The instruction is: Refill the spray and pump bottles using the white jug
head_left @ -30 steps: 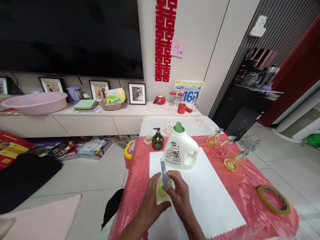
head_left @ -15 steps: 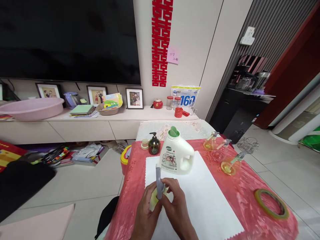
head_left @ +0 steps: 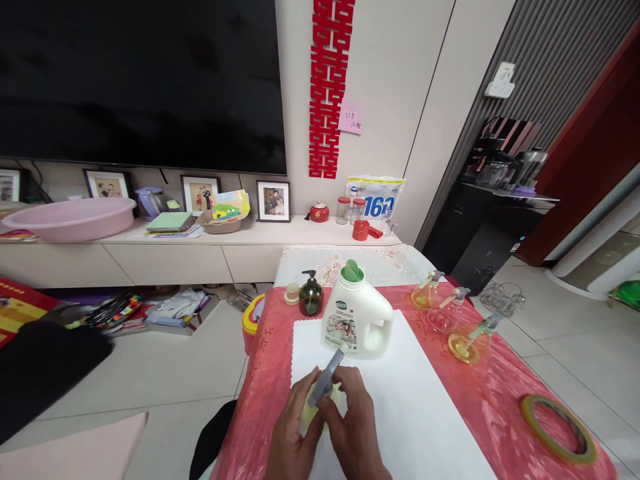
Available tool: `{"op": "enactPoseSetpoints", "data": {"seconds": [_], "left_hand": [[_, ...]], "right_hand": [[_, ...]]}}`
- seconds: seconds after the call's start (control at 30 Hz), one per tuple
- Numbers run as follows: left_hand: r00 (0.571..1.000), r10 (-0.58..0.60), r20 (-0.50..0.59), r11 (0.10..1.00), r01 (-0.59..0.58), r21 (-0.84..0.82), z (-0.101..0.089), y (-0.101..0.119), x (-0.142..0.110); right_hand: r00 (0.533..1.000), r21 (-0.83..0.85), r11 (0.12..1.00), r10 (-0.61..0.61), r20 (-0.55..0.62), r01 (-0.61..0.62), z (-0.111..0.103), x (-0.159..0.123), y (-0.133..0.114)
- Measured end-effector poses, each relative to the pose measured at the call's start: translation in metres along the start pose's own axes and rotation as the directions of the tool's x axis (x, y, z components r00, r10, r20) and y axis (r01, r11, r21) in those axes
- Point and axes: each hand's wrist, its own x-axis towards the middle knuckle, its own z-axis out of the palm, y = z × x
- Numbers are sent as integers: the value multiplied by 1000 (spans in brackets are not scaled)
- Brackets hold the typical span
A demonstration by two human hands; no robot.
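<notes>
Both hands close around a small yellowish spray bottle (head_left: 313, 408) low over the white mat (head_left: 400, 400). My left hand (head_left: 290, 433) wraps the bottle's body. My right hand (head_left: 350, 420) grips its neck, just below the grey spray head (head_left: 326, 377), which points up and to the right. Beyond them, upright on the mat, is a white detergent jug (head_left: 357, 317) with a green cap.
The red-clothed table (head_left: 480, 393) carries a dark green pump bottle (head_left: 311, 297), a small round lid (head_left: 291, 293), three clear spray bottles with yellow liquid (head_left: 465, 337) at the right, and a tape roll (head_left: 559, 420). A long cabinet with a pink basin (head_left: 70, 219) runs along the wall.
The grey spray head has swung from pointing straight up to leaning right toward the jug. My hands stay on the bottle, slightly lower in view.
</notes>
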Motion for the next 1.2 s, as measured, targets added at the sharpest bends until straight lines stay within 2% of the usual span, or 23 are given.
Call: {"op": "enactPoseSetpoints", "data": {"seconds": [0.17,0.3,0.4,0.5,0.67,0.8,0.9,1.0,1.2], "left_hand": [[997,74,-21,997,-74,1,-1,-4,-2],[998,65,4,998,-65,-5,-2,-2,-3],[999,37,-3,999,-37,-2,-1,-3,-4],[999,37,-2,999,-37,10,1,-8,-4],[999,37,15,999,-37,1,0,-7,-3],[999,24,26,998,-23,-56,-1,5,0],[998,51,31,998,-50,-50,-1,7,0],[999,50,-5,999,-50,-18,1,-1,-1],[992,104,-73,995,-103,16,3,-18,-6]], "right_hand": [[999,-7,1000,-22,-39,22,7,-3,1],[998,15,999,-47,-43,48,12,-10,6],[1000,141,990,20,-11,-18,15,-15,13],[992,264,959,116,-49,-99,20,-18,23],[981,320,936,180,-76,-147,29,-21,36],[984,279,944,173,29,-175,24,-25,45],[976,341,914,208,69,-219,21,-26,47],[968,451,860,248,37,-238,25,-23,42],[967,524,815,242,84,-250,29,-16,33]]}}
